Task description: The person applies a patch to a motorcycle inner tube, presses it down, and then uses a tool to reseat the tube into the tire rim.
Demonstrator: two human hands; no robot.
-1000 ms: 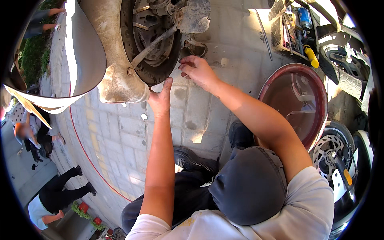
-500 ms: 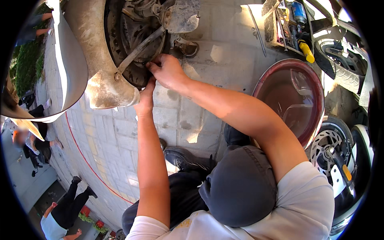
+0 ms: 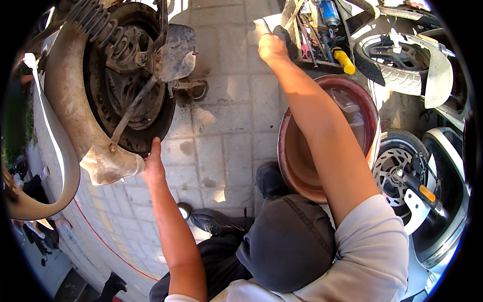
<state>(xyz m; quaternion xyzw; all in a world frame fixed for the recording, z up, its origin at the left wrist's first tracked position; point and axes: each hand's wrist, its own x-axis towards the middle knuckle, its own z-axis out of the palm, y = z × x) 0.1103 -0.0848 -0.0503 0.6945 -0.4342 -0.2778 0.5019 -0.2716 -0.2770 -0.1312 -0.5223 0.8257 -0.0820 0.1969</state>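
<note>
My left hand [image 3: 154, 163] grips the lower edge of a dirty tyre [image 3: 163, 116], its thumb on the rubber; the other fingers are hidden. The tyre sits in a motorcycle's rear wheel under a muddy pale mudguard [image 3: 68, 75], with a metal stay [image 3: 133, 108] crossing it. Reaching far forward, my right hand [image 3: 273, 49] is closed beside a wooden toolbox [image 3: 322, 64], at a long thin metal bar [image 3: 262, 26]. Only the bar's far end shows past the fist; the hand and forearm cover the rest.
A reddish-brown basin [image 3: 286, 151] of water stands under my right forearm. The toolbox holds a blue can [image 3: 329, 14] and a yellow-handled tool [image 3: 344, 60]. Other motorcycle wheels [image 3: 397, 173] line the right side. A red hose [image 3: 103, 239] crosses the paving at left.
My right hand has left the wheel and moved forward and right to the bar by the toolbox. My left hand stays at the tyre's lower edge. The whole view has shifted.
</note>
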